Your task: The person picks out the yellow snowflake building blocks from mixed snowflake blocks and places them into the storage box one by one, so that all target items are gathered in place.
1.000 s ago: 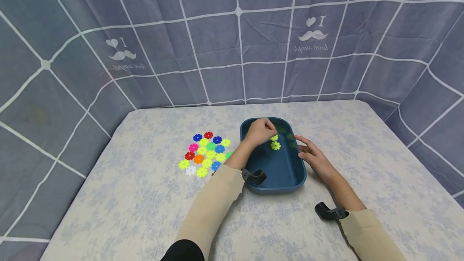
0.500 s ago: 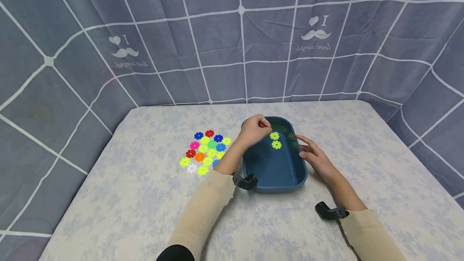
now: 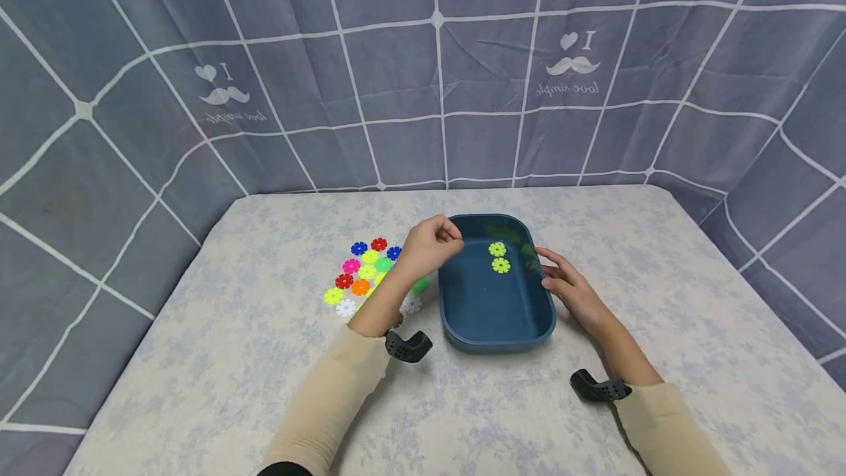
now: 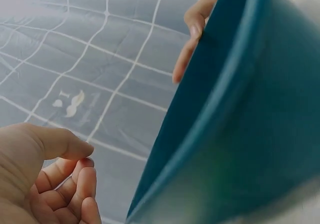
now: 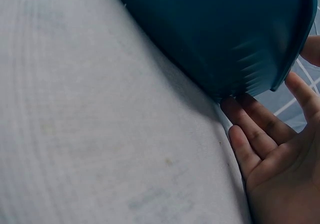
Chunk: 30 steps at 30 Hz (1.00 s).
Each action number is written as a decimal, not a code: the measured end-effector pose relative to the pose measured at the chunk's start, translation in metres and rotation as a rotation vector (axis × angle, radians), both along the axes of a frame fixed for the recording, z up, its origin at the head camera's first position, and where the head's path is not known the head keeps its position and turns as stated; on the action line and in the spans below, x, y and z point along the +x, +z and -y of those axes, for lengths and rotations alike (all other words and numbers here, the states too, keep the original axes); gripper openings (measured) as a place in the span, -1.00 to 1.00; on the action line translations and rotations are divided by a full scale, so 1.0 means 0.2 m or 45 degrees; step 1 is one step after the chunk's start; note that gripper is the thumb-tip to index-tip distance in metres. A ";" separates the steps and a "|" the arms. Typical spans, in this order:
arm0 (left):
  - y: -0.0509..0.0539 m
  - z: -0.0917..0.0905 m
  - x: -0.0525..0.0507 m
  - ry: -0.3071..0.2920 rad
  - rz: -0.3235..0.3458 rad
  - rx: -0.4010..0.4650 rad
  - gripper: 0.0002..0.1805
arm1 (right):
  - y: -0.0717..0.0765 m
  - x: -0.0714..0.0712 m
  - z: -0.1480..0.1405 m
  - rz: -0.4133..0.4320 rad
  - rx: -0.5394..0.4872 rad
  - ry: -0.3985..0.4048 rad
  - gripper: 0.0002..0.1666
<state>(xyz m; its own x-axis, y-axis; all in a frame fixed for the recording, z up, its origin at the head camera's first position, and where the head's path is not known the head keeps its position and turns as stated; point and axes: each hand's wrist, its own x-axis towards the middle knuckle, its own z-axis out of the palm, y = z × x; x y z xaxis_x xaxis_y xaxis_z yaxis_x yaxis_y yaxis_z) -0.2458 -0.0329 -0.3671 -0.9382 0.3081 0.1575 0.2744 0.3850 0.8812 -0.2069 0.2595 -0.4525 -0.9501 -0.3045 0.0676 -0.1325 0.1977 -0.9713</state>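
Note:
A dark blue plastic tub (image 3: 497, 314) stands right of the table's middle, with two yellow snowflake discs (image 3: 501, 266) lying on its floor. My left hand (image 3: 428, 247) is over the tub's left rim, fingers loosely curled. The thumb lies close to the index fingertip in the left wrist view, and no disc shows between them. At the tub's right side is my right hand (image 3: 575, 292), its fairly straight fingers (image 5: 255, 129) touching the outer wall low down. Left of the tub lies a loose group of snowflake discs, an orange disc (image 3: 360, 287) among them; my left forearm covers part of it.
The group also has a pink disc (image 3: 351, 266), a red disc (image 3: 344, 280), a white disc (image 3: 346, 307) and a green disc (image 3: 420, 286). A pale patterned cloth covers the table (image 3: 218, 358). Grey curtains (image 3: 390, 79) with white lines surround its back and sides.
My left hand has moved from above the discs in the tub leftward to its left rim. Both yellow discs show fully now. The right hand stays at the tub's side.

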 end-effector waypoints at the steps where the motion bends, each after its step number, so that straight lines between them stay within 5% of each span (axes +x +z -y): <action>1: 0.00 0.02 0.01 0.010 0.009 0.001 -0.93 | 0.00 0.00 0.00 0.001 0.008 0.001 -0.30; 20: -0.13 0.43 0.07 0.224 0.093 -0.126 -0.90 | 0.01 0.00 0.00 -0.014 0.005 0.017 -0.32; 30: -0.12 0.64 0.07 0.330 0.174 -0.107 -0.85 | 0.01 0.01 0.00 -0.017 -0.005 0.011 -0.32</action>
